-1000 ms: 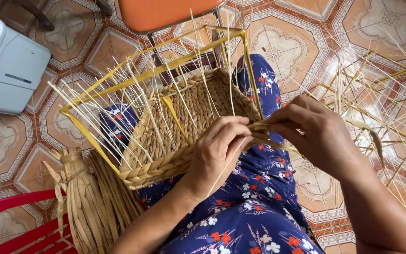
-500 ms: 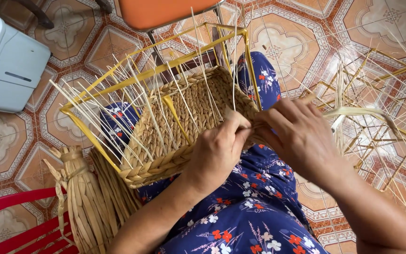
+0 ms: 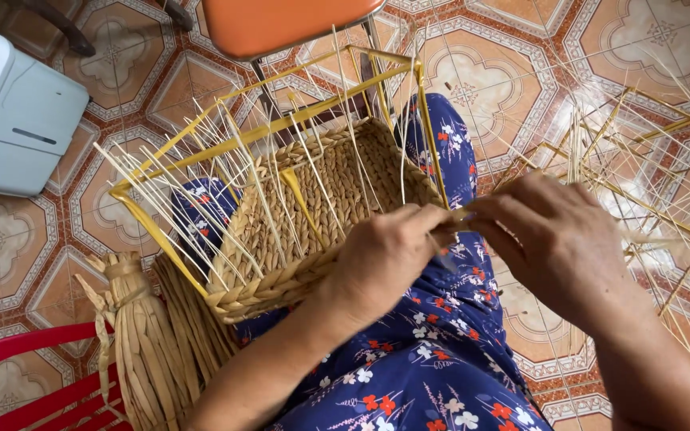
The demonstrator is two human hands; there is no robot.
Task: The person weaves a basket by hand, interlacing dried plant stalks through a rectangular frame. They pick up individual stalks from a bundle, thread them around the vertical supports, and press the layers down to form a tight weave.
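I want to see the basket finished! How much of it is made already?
The basket has its flat woven part and a braided edge done. The left hand and right hand are pinching a strand at that edge. Many thin sticks on the yellow frame stand bare, so the sides look mostly unwoven.
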